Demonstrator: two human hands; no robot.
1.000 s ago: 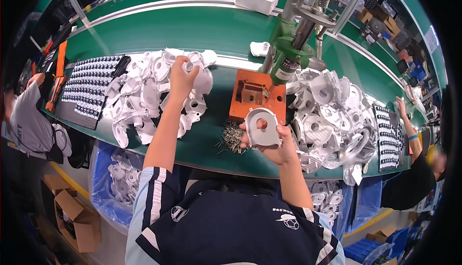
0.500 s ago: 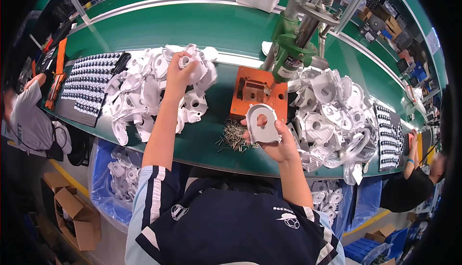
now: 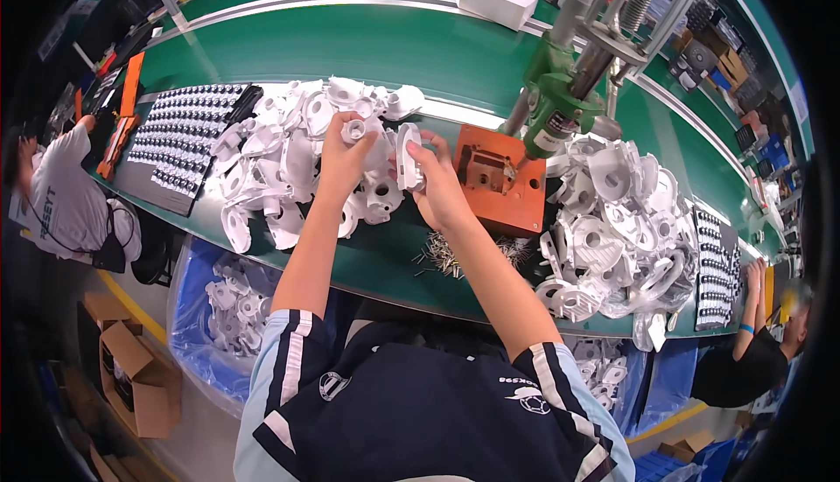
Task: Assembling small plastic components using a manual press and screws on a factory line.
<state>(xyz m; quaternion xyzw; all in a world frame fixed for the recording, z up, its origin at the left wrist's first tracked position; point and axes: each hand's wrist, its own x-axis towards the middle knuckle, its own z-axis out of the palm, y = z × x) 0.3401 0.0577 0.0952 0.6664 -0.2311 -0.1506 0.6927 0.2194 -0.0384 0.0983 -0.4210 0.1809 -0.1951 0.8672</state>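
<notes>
My left hand [image 3: 339, 157] is closed round a white plastic housing with a short round neck [image 3: 353, 131], at the right side of a heap of white plastic housings [image 3: 284, 163]. In my right hand [image 3: 439, 186] is a white plastic cover [image 3: 408, 158], held on edge between thumb and fingers. The two parts are close together, facing each other; whether they touch I cannot tell. Right of my right hand stands an orange fixture block [image 3: 499, 206] under a green press head [image 3: 556, 110]. Small metal pins [image 3: 442, 256] lie in a loose pile below the block, partly behind my right forearm.
A second heap of white parts [image 3: 604, 237] lies right of the press. Trays of small dark-and-white pieces [image 3: 179, 145] [image 3: 713, 263] sit at both ends of the green bench [image 3: 289, 53]. Blue lined bins [image 3: 188, 307] stand below. Co-workers [image 3: 74, 193] [image 3: 744, 359] are at either side.
My right hand has moved left and up from before the orange block to beside my left hand, turning the white cover on edge. The view has shifted slightly; the left hand keeps its housing.
</notes>
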